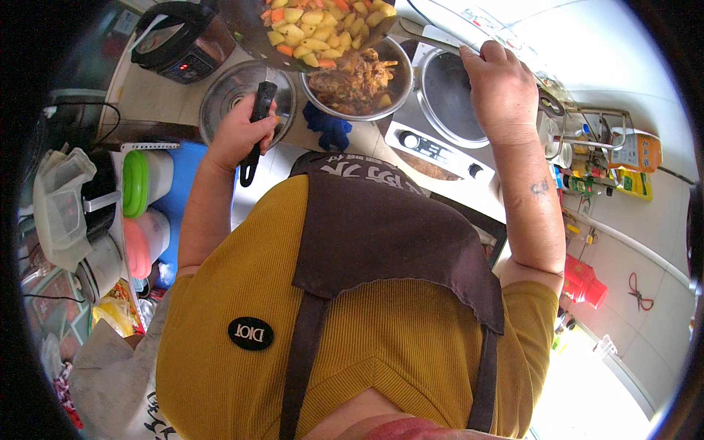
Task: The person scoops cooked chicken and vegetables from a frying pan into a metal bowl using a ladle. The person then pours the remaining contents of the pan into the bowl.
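My left hand (pixel 245 126) grips the black handle (pixel 263 104) of a dark wok (pixel 247 38). Cut potato and carrot pieces (pixel 319 30) fill the wok, which is tilted over a steel bowl (pixel 358 117). Browned meat pieces in sauce (pixel 352 82) lie in that bowl, with a potato piece among them. My right hand (pixel 498 82) holds a metal spatula (pixel 429 39) by its handle. The spatula's head is at the wok's right edge, partly hidden. Below my left hand lies a glass pot lid (pixel 212 110) with a steel rim.
An induction cooker (pixel 440 157) stands to the right, a round pan (pixel 448 93) on it. A blue cloth (pixel 330 129) lies before the bowl. At the upper left is an electric pressure cooker (pixel 181 55). A wire rack (pixel 599 113) with seasoning packs is at right; shelved containers (pixel 137 184) are at left.
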Available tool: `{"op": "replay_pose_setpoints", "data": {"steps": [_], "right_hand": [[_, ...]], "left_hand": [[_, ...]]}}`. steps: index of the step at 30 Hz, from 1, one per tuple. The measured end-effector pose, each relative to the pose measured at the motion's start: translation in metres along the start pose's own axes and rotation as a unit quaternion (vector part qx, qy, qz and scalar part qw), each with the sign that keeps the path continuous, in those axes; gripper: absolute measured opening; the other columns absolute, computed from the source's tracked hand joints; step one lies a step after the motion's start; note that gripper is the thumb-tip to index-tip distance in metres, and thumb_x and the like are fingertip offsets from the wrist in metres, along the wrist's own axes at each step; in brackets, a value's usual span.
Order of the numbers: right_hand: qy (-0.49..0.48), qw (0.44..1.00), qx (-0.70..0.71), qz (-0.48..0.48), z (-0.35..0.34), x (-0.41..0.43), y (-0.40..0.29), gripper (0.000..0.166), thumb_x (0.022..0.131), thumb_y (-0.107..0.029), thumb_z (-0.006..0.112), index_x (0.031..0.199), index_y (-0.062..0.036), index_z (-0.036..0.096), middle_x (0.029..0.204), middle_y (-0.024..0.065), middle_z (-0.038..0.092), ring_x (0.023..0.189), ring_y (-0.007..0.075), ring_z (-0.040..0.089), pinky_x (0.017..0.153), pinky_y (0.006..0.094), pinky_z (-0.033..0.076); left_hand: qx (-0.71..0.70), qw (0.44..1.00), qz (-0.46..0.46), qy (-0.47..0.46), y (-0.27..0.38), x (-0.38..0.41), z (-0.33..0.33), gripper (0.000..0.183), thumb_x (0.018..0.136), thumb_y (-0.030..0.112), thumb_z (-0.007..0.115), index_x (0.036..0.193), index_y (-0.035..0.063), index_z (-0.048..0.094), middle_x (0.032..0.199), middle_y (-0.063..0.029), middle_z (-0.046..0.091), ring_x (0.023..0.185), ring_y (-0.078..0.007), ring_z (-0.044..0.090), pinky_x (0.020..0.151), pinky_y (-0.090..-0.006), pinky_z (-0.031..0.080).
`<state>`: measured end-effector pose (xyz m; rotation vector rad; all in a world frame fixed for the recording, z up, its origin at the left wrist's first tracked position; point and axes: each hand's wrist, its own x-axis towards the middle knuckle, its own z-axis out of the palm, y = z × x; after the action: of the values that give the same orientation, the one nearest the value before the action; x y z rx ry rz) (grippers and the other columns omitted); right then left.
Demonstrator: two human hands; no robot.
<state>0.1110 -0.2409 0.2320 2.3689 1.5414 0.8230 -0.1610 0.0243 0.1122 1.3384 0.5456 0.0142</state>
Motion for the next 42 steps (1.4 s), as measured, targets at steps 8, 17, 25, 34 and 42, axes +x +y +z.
{"op": "replay_pose_setpoints", "data": {"steps": [8, 17, 25, 34, 42], "right_hand": [[-0.035, 0.999, 0.009, 0.002, 0.005, -0.006, -0.007, 0.023, 0.076, -0.014, 0.063, 0.098, -0.0156, 0.069, 0.091, 0.0041, 0.06, 0.087, 0.0228, 0.065, 0.074, 0.0378, 0.053], [-0.035, 0.999, 0.021, 0.016, -0.026, -0.01, 0.005, 0.022, 0.077, -0.009, 0.063, 0.098, -0.0145, 0.068, 0.088, 0.005, 0.059, 0.085, 0.0242, 0.064, 0.074, 0.0381, 0.054], [0.0, 0.968, 0.179, 0.176, -0.009, -0.044, 0.004, 0.033, 0.081, -0.004, 0.06, 0.109, -0.0158, 0.072, 0.091, 0.0061, 0.063, 0.084, 0.0272, 0.065, 0.074, 0.0389, 0.054], [-0.027, 0.75, 0.499, 0.432, 0.024, -0.15, -0.04, 0.026, 0.088, -0.003, 0.066, 0.114, -0.0033, 0.069, 0.095, 0.0082, 0.069, 0.084, 0.0131, 0.063, 0.075, 0.0272, 0.052], [0.059, 0.705, 0.366, 0.604, 0.057, -0.305, 0.002, 0.027, 0.088, -0.006, 0.065, 0.115, -0.0032, 0.068, 0.092, 0.008, 0.069, 0.076, 0.0134, 0.064, 0.071, 0.0275, 0.052]], "left_hand": [[-0.044, 0.999, -0.018, -0.019, -0.02, 0.003, 0.003, 0.021, 0.089, 0.011, 0.061, 0.105, 0.0066, 0.049, 0.063, -0.0014, 0.05, 0.049, -0.0102, 0.047, 0.045, -0.0253, 0.039], [-0.278, 0.952, -0.068, -0.106, -0.038, 0.011, 0.0, 0.023, 0.09, 0.009, 0.059, 0.11, 0.0047, 0.049, 0.069, -0.0023, 0.045, 0.049, -0.0094, 0.043, 0.042, -0.0239, 0.037], [-0.37, 0.909, -0.1, -0.167, -0.041, 0.015, 0.016, 0.022, 0.09, 0.007, 0.056, 0.111, 0.0056, 0.048, 0.071, -0.0033, 0.045, 0.048, -0.0087, 0.042, 0.039, -0.0237, 0.036], [-0.201, 0.966, -0.132, -0.09, -0.027, 0.03, 0.028, 0.017, 0.092, 0.008, 0.056, 0.107, 0.0067, 0.048, 0.061, 0.0002, 0.04, 0.043, -0.0089, 0.04, 0.037, -0.0242, 0.034], [-0.151, 0.969, -0.056, -0.189, 0.001, 0.017, 0.067, 0.031, 0.092, 0.013, 0.055, 0.12, 0.0039, 0.045, 0.071, -0.0015, 0.044, 0.049, -0.0076, 0.04, 0.042, -0.0226, 0.036]]}}
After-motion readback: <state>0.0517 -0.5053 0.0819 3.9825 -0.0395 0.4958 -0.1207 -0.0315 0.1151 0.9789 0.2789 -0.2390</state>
